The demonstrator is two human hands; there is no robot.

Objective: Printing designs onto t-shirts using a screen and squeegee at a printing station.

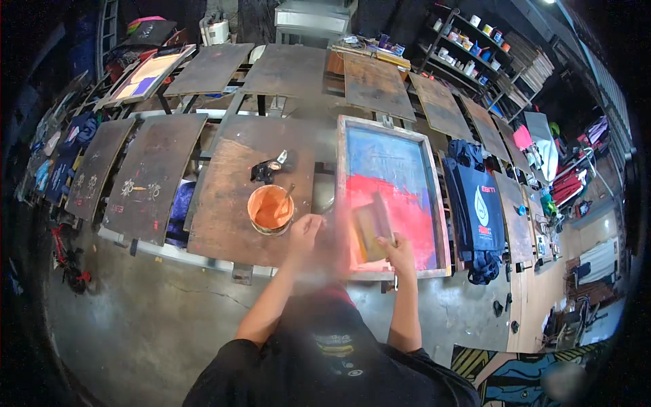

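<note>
My right hand (400, 252) is closed on a squeegee (371, 229), held tilted over the near part of a wood-framed printing screen (440, 230). Red ink (410, 214) covers the lower part of the blue mesh (390, 152). Between the screen and a bucket of orange ink (271, 208), my left hand (308, 232) hovers with its fingers curled together. Whether anything is pinched in them I cannot make out, as a smear blurs that strip of the picture. A stick (289, 191) leans in the bucket, which stands on a brown board (230, 234).
A small black item (263, 171) lies behind the bucket. Right of the screen, a navy tote bag (478, 197) is spread on a board. Several more dark boards (156, 173) line both sides and the back. Paint containers fill a shelf (468, 47) at the far right.
</note>
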